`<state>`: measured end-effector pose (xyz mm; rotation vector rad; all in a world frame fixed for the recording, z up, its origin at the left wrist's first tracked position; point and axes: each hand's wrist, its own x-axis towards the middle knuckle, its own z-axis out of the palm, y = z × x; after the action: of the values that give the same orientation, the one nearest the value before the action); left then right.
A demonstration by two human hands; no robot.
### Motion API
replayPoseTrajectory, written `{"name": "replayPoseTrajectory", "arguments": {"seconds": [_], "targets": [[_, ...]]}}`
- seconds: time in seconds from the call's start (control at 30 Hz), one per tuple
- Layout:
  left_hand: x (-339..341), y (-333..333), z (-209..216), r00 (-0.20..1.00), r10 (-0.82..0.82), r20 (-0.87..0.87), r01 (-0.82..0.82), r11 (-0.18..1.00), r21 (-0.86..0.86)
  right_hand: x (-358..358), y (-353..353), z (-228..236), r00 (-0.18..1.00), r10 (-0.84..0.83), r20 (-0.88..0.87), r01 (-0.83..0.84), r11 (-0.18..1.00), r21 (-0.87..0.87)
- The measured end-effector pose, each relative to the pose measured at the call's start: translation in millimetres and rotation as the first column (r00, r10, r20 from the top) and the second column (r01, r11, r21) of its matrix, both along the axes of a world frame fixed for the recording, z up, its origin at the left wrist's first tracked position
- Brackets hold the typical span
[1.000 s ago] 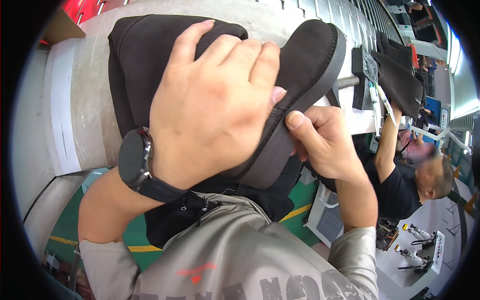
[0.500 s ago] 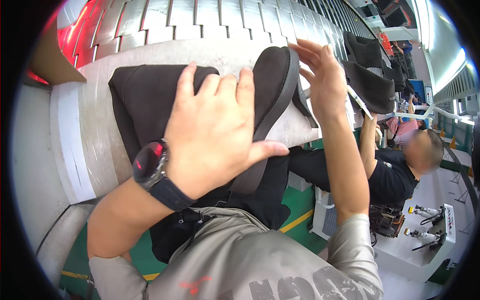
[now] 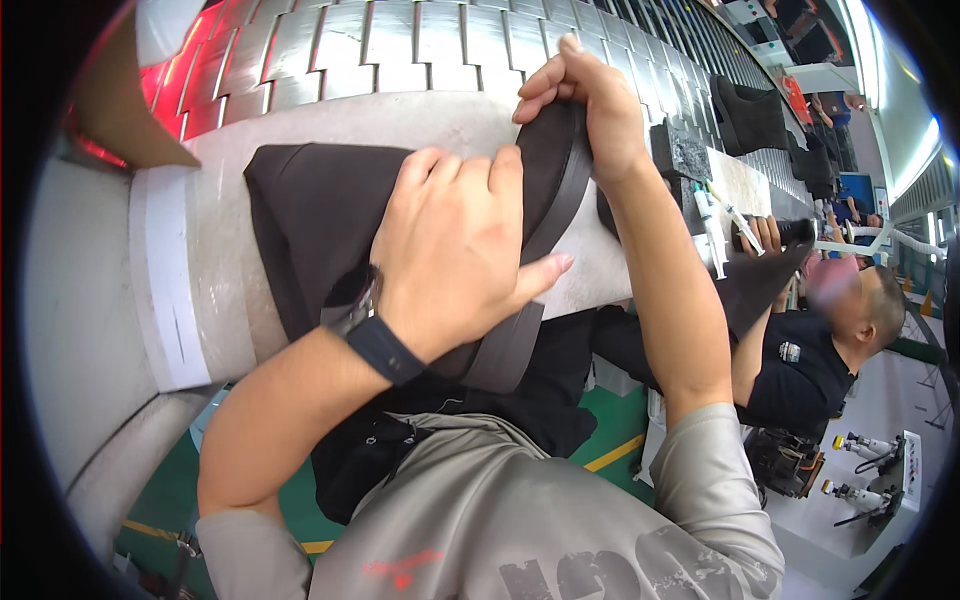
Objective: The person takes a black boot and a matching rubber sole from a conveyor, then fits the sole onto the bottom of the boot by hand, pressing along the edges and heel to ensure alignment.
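2 syringes (image 3: 711, 228), contents unclear, lie near 1 boot (image 3: 325, 195) — left hand (image 3: 450, 245) spread atop, right hand (image 3: 600, 105) gripping toe (image 3: 550, 150).

Boot (image 3: 320, 200) dark brown; shirt (image 3: 470, 510) grey (red print (image 3: 402, 568) on front); floor (image 3: 612, 420) green with yellow line (image 3: 615, 453).

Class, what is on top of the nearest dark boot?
The left hand lies across the dark boot, and the right hand curls over its toe. Part of the shaft and sole edge show; the upper beneath the left palm is covered.
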<state>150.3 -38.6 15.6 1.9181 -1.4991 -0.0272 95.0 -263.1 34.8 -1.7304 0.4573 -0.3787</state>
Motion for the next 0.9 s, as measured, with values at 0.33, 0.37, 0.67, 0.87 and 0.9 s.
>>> {"name": "replayPoseTrajectory", "arguments": {"seconds": [0.33, 0.37, 0.67, 0.87, 0.9], "targets": [[-15, 123, -22, 0.958, -0.084, 0.275, 0.111, 0.990, -0.083, -21, 11, -19, 0.984, -0.095, 0.150, 0.098, 0.995, -0.013], [-11, 124, -27, 0.958, -0.063, 0.279, 0.096, 0.990, -0.107, -24, 15, -21, 0.982, -0.144, 0.118, 0.145, 0.989, 0.007], [46, 94, 33, 0.996, 0.012, 0.093, 0.028, 0.908, -0.419, -128, 98, -40, 0.970, -0.185, -0.156, 0.176, 0.982, -0.070], [47, -28, 28, 0.998, -0.047, 0.034, 0.041, 0.988, 0.149, -116, 87, -27, 0.842, -0.487, 0.230, 0.420, 0.862, 0.284], [47, -36, 25, 0.999, -0.025, 0.030, 0.020, 0.988, 0.153, -109, 77, -23, 0.847, -0.489, 0.208, 0.426, 0.859, 0.282]]}}
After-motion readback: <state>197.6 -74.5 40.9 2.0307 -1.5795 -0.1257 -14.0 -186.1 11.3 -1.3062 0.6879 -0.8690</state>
